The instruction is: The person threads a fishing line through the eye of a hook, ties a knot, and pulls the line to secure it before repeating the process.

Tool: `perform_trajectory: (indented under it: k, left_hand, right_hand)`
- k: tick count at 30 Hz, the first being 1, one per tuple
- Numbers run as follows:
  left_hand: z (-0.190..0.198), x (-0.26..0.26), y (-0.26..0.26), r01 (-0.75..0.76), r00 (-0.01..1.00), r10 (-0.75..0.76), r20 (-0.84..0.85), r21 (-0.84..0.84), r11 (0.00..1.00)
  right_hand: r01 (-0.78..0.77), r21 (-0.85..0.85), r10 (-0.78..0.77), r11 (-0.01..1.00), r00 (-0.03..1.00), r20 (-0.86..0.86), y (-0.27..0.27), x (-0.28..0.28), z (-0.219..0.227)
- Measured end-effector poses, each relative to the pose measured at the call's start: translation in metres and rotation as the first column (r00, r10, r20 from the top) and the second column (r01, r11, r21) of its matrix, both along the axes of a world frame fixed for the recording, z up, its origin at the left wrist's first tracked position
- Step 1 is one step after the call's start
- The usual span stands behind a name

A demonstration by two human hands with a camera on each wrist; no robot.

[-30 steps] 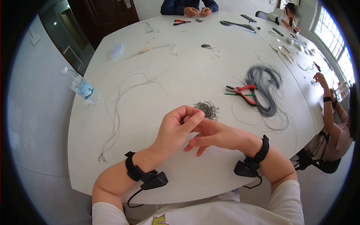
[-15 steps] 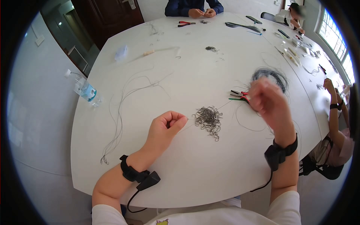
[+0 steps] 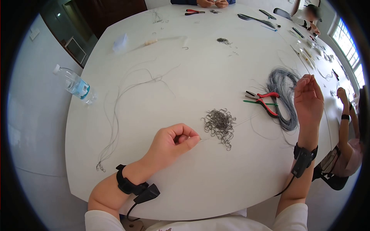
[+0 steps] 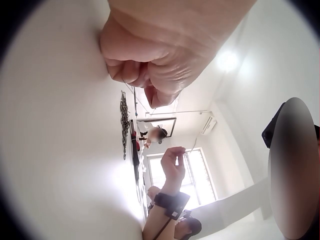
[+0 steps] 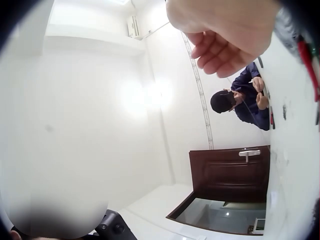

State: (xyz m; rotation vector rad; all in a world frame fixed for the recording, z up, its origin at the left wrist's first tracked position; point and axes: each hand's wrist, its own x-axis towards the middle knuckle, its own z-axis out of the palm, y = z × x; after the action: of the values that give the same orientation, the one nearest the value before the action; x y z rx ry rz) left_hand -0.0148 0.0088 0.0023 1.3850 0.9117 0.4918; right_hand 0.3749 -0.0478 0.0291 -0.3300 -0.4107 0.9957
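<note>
In the head view my left hand (image 3: 169,143) is low over the table, left of a loose pile of small dark fish hooks (image 3: 219,124). Its thumb and index finger pinch a thin fishing line (image 3: 242,122), which runs right past the pile. My right hand (image 3: 309,101) is raised at the far right, fingers curled with the tips together at the top. In the left wrist view a fine strand shows at the tips of the right hand (image 4: 173,161). Beside it lie a bundle of grey line (image 3: 283,82) and red-handled pliers (image 3: 266,102).
Several long strands (image 3: 115,115) with hooks at one end lie on the left of the white table (image 3: 162,196). A water bottle (image 3: 77,84) stands at the left edge. A smaller hook pile (image 3: 222,40) is farther back. Other people sit around the table.
My hands were together in front of the hook pile. The right hand has swung out to the right and up, drawing the line across; the left has stayed low, pinching.
</note>
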Motion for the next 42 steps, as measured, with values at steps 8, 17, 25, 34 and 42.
perform_trajectory:
  k: [8, 17, 25, 34, 42]
  left_hand:
    - [-0.002, 0.002, -0.001, 0.025, 0.998, -0.018, -0.066, 0.103, 0.994]
    - [0.003, 0.003, -0.004, 0.056, 0.995, -0.044, -0.091, 0.130, 0.990]
    - [0.003, 0.003, -0.004, 0.063, 0.995, -0.051, -0.085, 0.145, 0.987]
    - [0.003, 0.004, -0.005, 0.067, 0.994, -0.053, -0.092, 0.156, 0.986]
    - [-0.005, 0.001, -0.005, 0.060, 0.998, -0.056, -0.023, 0.280, 0.958]
  right_hand:
    - [0.006, -0.515, 0.465, 0.857, 0.421, 0.779, -0.003, -0.117, 0.016]
    - [-0.019, -0.547, 0.537, 0.837, 0.224, 0.813, -0.009, -0.166, -0.006]
    - [0.104, -0.405, 0.393, 0.908, 0.119, 0.912, -0.007, -0.170, -0.012]
    - [0.210, -0.362, 0.373, 0.908, -0.015, 0.928, -0.010, -0.169, -0.001]
    - [0.197, -0.474, 0.468, 0.858, 0.076, 0.880, -0.007, -0.166, -0.006]
